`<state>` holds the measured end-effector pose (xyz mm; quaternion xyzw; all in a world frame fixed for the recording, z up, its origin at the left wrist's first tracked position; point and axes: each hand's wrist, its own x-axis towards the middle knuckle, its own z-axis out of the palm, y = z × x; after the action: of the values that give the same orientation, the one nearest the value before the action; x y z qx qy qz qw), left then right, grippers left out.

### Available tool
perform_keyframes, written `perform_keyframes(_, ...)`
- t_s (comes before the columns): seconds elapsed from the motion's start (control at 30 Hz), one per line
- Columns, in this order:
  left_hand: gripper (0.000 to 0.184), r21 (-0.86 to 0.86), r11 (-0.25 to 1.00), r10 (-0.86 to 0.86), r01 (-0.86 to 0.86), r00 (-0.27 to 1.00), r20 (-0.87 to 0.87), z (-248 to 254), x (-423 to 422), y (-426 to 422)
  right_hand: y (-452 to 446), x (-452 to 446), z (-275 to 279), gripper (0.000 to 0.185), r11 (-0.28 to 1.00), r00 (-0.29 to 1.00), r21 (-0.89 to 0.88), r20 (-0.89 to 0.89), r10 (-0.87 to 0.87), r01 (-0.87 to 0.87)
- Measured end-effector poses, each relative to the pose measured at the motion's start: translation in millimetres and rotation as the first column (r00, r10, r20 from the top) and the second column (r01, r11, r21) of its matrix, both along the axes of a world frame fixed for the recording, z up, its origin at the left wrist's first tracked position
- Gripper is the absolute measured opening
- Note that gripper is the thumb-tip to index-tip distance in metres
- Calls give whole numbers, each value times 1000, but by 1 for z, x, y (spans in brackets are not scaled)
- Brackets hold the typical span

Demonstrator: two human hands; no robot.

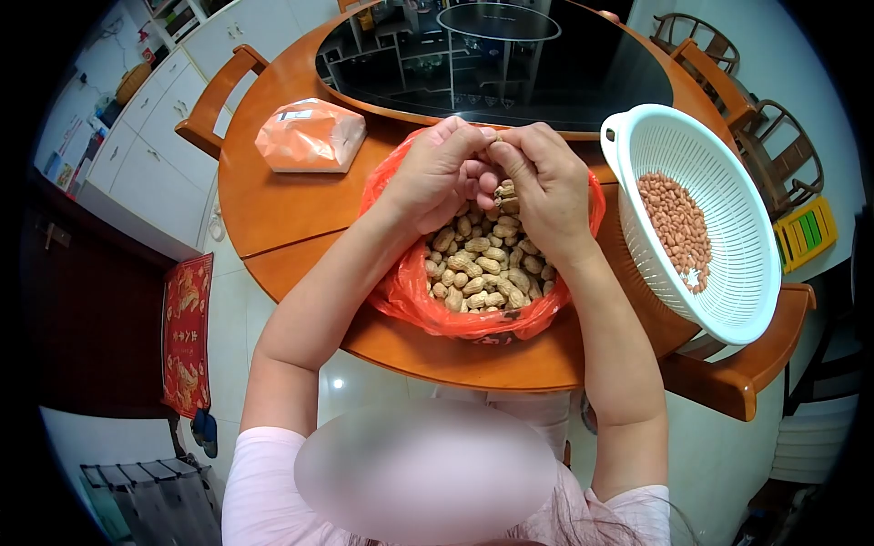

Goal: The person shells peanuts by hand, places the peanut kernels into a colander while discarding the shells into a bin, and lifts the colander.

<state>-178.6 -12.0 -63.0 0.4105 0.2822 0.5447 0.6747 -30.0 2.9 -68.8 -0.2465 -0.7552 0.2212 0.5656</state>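
Note:
Over a red plastic bag full of unshelled peanuts, both hands meet at the fingertips. My left hand pinches a small peanut between thumb and forefinger. On the other side of it, my right hand has its thumb and forefinger closed on the same peanut, with more peanuts in shell showing under its curled fingers. To the right, a white basket holds shelled reddish peanut kernels; neither hand touches it.
An orange and white packet lies on the round wooden table at the left. A black glass turntable covers the table's far part. Wooden chairs stand around, one at the near right under the basket's side.

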Motion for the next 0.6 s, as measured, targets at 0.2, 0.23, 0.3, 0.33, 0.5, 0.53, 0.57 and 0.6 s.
perform_keyframes(0.2, 16, -12, 1000, -23, 24, 998, 50, 3, 2, -2, -2, 5, 5, 11, 998, 999, -70, 45, 1, 2)
perform_keyframes(0.23, 17, -5, 1000, 12, -12, 999, 43, 0, 1, 1, -1, 7, 6, 13, 996, 997, -83, 80, -6, 12)
perform_keyframes(0.3, 17, 7, 999, 49, -49, 999, 22, -1, 0, 3, 0, 7, 5, 14, 997, 997, -80, 78, -3, 9)
perform_keyframes(0.33, 18, 11, 999, 50, -50, 999, 9, 0, -1, 4, 1, 7, 5, 14, 997, 997, -79, 77, -1, 7)
perform_keyframes(0.5, 18, 63, 998, 26, -23, 999, -40, -4, -2, 7, 0, 5, 3, 10, 997, 989, -13, 126, -72, 75)
perform_keyframes(0.53, 18, 64, 998, 19, -17, 999, -35, -4, -1, 7, 0, 3, 2, 8, 996, 988, 19, 127, -93, 91)
perform_keyframes(0.57, 17, 66, 998, 12, -10, 999, -30, -4, -1, 7, -1, 2, 2, 8, 994, 986, 33, 131, -106, 103)
perform_keyframes(0.6, 17, 67, 998, 13, -11, 999, -30, -4, 0, 7, -2, 2, 3, 8, 992, 983, 47, 135, -121, 116)
